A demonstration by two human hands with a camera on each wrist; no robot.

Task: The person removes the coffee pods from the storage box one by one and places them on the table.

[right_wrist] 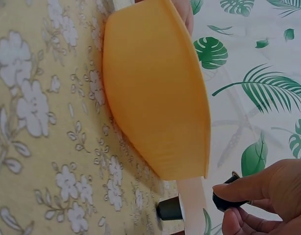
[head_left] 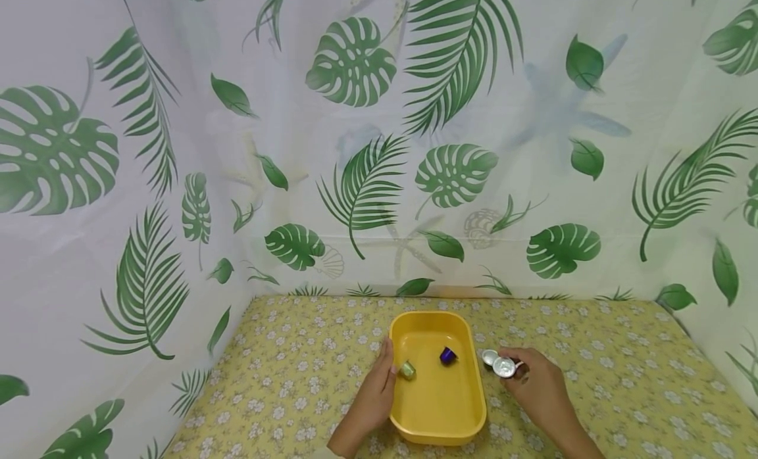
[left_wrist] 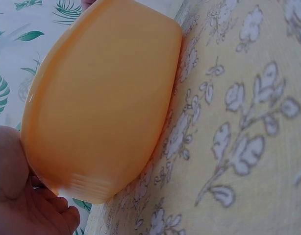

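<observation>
A yellow plastic tub stands on the table, with a light green coffee capsule and a dark blue coffee capsule lying inside. My left hand grips the tub's left side, its thumb by the rim. To the right of the tub, my right hand pinches a dark coffee capsule between thumb and fingers, its silver lid facing the head camera. Next to it, a second dark capsule is on the table, its silver lid partly hidden by the held one in the head view.
A yellow flowered cloth covers the table around the tub. White sheeting printed with green leaves hangs behind the table and along both sides.
</observation>
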